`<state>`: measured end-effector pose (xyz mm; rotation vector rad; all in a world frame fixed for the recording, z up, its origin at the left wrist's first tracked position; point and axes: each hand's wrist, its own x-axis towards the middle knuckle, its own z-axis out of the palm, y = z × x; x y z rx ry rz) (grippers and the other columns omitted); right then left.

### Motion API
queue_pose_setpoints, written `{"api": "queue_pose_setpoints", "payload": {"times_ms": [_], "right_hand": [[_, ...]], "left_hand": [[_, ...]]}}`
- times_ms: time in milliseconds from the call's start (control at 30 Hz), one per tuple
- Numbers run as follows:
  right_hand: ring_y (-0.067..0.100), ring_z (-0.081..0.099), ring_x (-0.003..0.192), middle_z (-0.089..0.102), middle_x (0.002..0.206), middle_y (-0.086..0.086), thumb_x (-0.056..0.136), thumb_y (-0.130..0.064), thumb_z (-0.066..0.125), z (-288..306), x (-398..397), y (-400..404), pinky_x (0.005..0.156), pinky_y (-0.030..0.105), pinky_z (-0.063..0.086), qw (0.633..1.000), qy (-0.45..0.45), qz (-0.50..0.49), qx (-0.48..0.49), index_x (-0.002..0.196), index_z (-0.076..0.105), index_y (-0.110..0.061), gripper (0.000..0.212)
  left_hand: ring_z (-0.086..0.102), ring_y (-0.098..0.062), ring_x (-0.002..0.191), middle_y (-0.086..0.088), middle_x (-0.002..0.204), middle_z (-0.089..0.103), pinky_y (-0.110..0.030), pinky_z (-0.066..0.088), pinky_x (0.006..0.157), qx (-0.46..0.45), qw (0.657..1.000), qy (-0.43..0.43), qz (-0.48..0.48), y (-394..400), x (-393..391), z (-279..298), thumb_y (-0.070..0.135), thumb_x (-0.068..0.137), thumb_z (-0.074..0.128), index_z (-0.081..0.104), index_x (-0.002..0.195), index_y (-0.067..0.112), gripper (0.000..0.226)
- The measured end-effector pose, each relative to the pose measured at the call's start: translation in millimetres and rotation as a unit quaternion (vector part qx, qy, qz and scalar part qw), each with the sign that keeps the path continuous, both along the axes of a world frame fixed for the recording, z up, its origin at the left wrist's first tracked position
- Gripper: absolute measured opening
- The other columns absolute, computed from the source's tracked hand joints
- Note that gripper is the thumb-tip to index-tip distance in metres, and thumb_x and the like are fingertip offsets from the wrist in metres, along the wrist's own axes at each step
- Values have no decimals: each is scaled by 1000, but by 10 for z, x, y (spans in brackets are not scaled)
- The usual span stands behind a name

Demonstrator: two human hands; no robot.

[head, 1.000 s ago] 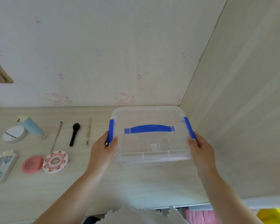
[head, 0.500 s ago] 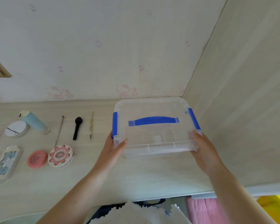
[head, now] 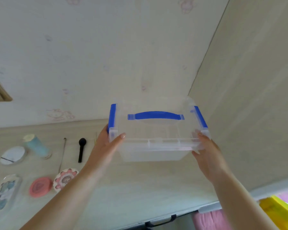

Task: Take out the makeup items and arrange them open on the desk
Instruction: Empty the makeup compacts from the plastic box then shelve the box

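Box has come up off the bench since earlier; I see it held in the air. Left hand grips its left end, right hand its right end. Brush, tube and compacts lie left.

A home bedroom or dressing corner, shown by cartoon-cat wallpaper behind a pale wood-grain desk, a tall wooden cabinet side at the right, makeup compacts and a brush laid out, pink fabric seen below.
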<state>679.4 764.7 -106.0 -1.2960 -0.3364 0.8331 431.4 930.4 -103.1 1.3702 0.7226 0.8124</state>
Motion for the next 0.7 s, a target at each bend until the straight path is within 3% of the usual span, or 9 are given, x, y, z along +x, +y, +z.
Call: {"api": "queue_pose_setpoints", "payload": {"times_ms": [100,167,267,400,467,533,600,700], "right_hand": [[1,66,96,72,100,-15,90,-30,55,264,-68,75,82,27,42,999,-28,8,28,106,65,-28,19],[0,67,94,72,98,-17,91,-32,54,406,-89,100,83,26,42,998,-41,14,34,108,63,-29,19],[5,66,95,72,93,-15,92,-32,52,600,-140,108,88,27,42,998,-47,17,45,109,61,-26,20],[8,63,99,71,94,-14,91,-38,51,849,-166,65,91,29,40,996,-71,36,49,105,62,-28,19],[9,62,104,70,99,-13,91,-41,51,1013,-164,2,94,29,39,994,-85,53,54,107,61,-29,23],[2,66,93,71,93,-16,92,-42,49,1176,-147,-51,86,26,40,991,-92,68,67,104,61,-30,21],[-2,68,84,72,87,-19,93,-45,47,1397,-121,-154,80,25,41,987,-107,79,86,104,60,-33,21],[1,67,95,72,99,-18,84,-61,49,1712,-91,-286,81,25,44,978,-152,102,103,120,55,-37,43]], "left_hand": [[48,-19,90,0,91,52,-41,36,84,17,999,-37,-23,131,-51,282,43,72,67,58,100,19,39],[48,-21,90,-4,90,50,-43,36,84,32,998,-47,-26,160,-72,438,42,73,66,56,109,12,47],[54,-24,95,-7,95,58,-47,39,87,45,997,-58,-23,123,-125,616,42,75,64,58,107,13,44],[52,-29,101,-15,101,57,-50,38,91,56,997,-57,-18,-14,-214,851,49,70,66,51,113,5,64],[50,-27,101,-12,104,56,-46,38,89,74,995,-59,-16,-132,-242,1005,52,66,68,52,117,10,68],[52,-20,106,0,112,57,-38,39,86,92,993,-71,-10,-237,-249,1159,52,64,68,54,118,28,60],[52,-17,120,9,130,55,-38,40,95,116,990,-80,-19,-383,-231,1357,48,67,69,49,125,39,62],[43,-12,133,15,145,42,-46,33,110,111,986,-125,-22,-585,-207,1620,44,66,74,36,137,43,81]]}}
